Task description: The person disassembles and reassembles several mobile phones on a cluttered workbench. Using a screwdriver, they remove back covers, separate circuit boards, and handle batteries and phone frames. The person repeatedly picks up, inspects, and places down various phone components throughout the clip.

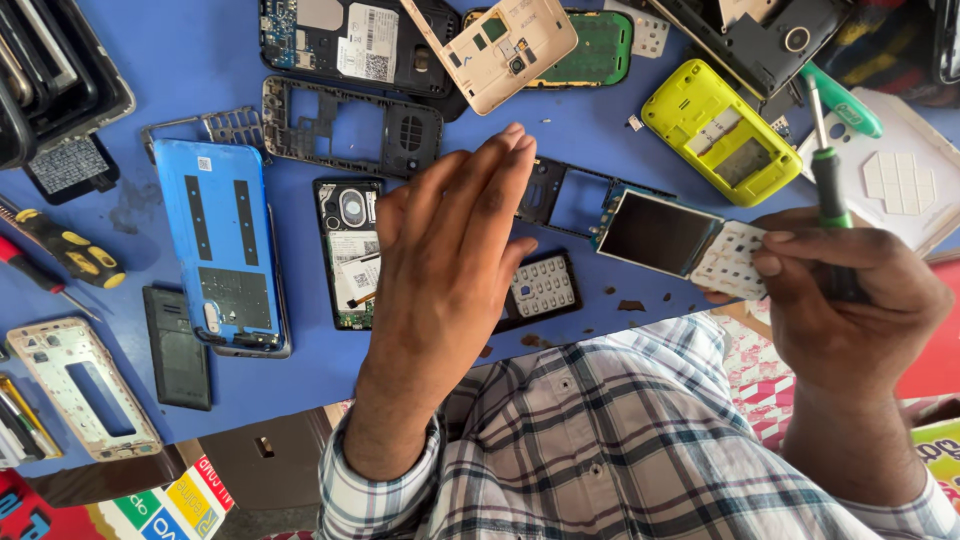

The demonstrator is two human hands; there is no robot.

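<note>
A blue, smooth-topped surface (200,70) fills the view beyond and to the left of the hands, lit evenly by bright, soft light with only faint shadows. Small dark smudges and crumbs mark it just beside the hands. Its near edge runs below the left one, where a brown cardboard flap (270,455) and a bright printed box (170,505) sit lower down. No wall, floor or window shows.
</note>
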